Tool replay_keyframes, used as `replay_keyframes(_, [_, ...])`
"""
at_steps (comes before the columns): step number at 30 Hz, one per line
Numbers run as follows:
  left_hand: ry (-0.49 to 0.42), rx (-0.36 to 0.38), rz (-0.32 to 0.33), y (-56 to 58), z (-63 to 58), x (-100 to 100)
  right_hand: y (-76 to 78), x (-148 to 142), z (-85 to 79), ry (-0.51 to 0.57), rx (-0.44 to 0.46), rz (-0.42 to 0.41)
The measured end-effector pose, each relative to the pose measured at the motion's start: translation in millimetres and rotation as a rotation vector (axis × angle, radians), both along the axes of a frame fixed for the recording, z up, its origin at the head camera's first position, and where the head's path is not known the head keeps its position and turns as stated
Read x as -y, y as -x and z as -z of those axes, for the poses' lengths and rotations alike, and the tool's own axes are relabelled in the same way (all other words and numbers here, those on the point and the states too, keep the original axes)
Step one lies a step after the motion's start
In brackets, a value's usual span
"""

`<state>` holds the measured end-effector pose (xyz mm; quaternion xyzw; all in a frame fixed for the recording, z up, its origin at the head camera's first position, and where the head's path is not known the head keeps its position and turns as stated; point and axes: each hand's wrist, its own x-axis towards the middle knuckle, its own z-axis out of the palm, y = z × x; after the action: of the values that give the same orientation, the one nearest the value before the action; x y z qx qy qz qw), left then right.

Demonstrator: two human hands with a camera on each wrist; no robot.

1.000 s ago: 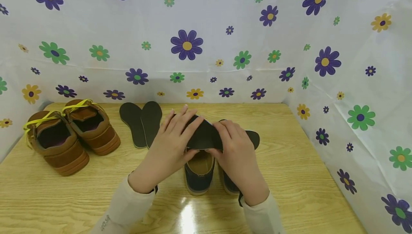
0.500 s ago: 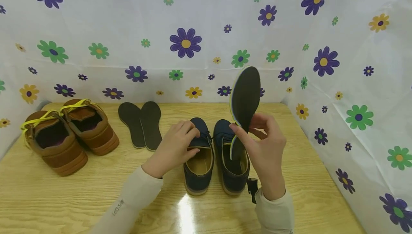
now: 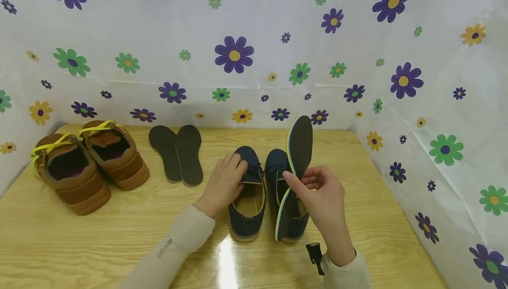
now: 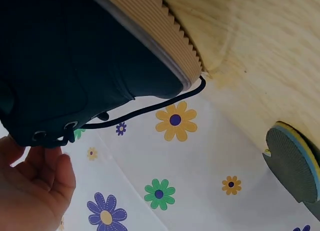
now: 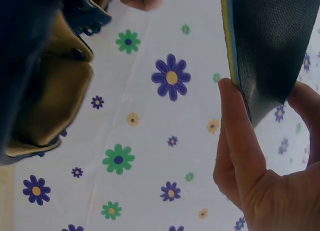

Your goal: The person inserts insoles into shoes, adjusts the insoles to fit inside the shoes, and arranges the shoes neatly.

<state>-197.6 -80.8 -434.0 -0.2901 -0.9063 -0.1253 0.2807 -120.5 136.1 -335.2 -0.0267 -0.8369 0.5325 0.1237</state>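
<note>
Right hand (image 3: pixel 323 196) pinches insole (image 3: pixel 295 170), hiding a navy shoe; left hand (image 3: pixel 224 183) grips another's tongue.

Desk (image 3: pixel 119 236): pale wood grain, glossy, glare at 6 o'clock | navy shoes (image 3: pixel 248 192): matt cloth upper, tan lining, ribbed tan sole | insole (image 3: pixel 295 165): dark matt face, foam edge in yellow and blue | brown shoes (image 3: pixel 75 170): suede-like, yellow laces | backdrop (image 3: pixel 254 37): smooth floral sheet, slightly shiny

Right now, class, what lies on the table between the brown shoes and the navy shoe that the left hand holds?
In the head view, two dark insoles lie flat, side by side, between the brown shoes and the navy shoe.
</note>
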Motion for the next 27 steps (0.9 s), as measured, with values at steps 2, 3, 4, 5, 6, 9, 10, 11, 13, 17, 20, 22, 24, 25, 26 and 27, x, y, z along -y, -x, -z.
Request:
replay_keyframes(2, [-0.018, -0.007, 0.012, -0.3, 0.8, -2, -2.9, 1, 5.2, -0.026, 0.069, -0.036])
replay_keyframes(3, [-0.032, -0.009, 0.023, -0.5, 1.2, -2, -4.3, 2, 8.2, -0.045, 0.101, -0.054])
replay_keyframes(4, [-0.049, -0.01, 0.034, -0.4, 1.8, -3, -5.7, 3, 11.3, -0.062, 0.13, -0.076])
replay_keyframes(5, [-0.066, -0.008, 0.044, -0.4, 2.3, -3, -7.4, 4, 14.5, -0.076, 0.151, -0.104])
replay_keyframes(6, [-0.085, -0.006, 0.054, -0.5, 2.8, -3, -9.0, 6, 17.7, -0.079, 0.17, -0.137])
replay_keyframes(9, [-0.15, 0.01, 0.067, -1.9, 2.8, -3, -14.6, 12, 27.3, -0.088, 0.205, -0.25])
replay_keyframes(10, [-0.168, 0.022, 0.06, -2.8, 2.4, -3, -16.5, 15, 30.4, -0.081, 0.211, -0.292])
replay_keyframes(11, [-0.184, 0.038, 0.055, -3.7, 1.7, -3, -18.3, 17, 33.4, -0.079, 0.216, -0.332])
replay_keyframes(13, [-0.23, 0.083, 0.054, -6.4, -0.2, -1, -21.6, 22, 38.8, -0.081, 0.228, -0.398])
replay_keyframes(17, [-0.317, 0.167, 0.073, -10.2, -3.5, 5, -26.2, 29, 46.5, -0.12, 0.231, -0.444])
replay_keyframes(20, [-0.378, 0.19, 0.095, -10.9, -4.9, 9, -27.9, 31, 48.5, -0.141, 0.237, -0.437])
replay_keyframes(22, [-0.41, 0.205, 0.107, -10.8, -5.3, 11, -29.5, 32, 47.6, -0.143, 0.245, -0.435])
replay_keyframes(24, [-0.431, 0.223, 0.112, -11.0, -6.2, 13, -31.7, 32, 45.2, -0.152, 0.248, -0.43])
replay_keyframes(25, [-0.434, 0.237, 0.11, -11.0, -6.5, 14, -32.9, 31, 43.8, -0.158, 0.246, -0.425])
replay_keyframes(26, [-0.436, 0.254, 0.102, -11.4, -7.4, 14, -34.2, 31, 42.2, -0.167, 0.242, -0.42])
replay_keyframes(27, [-0.432, 0.28, 0.09, -11.9, -8.6, 14, -35.4, 30, 40.6, -0.179, 0.237, -0.413])
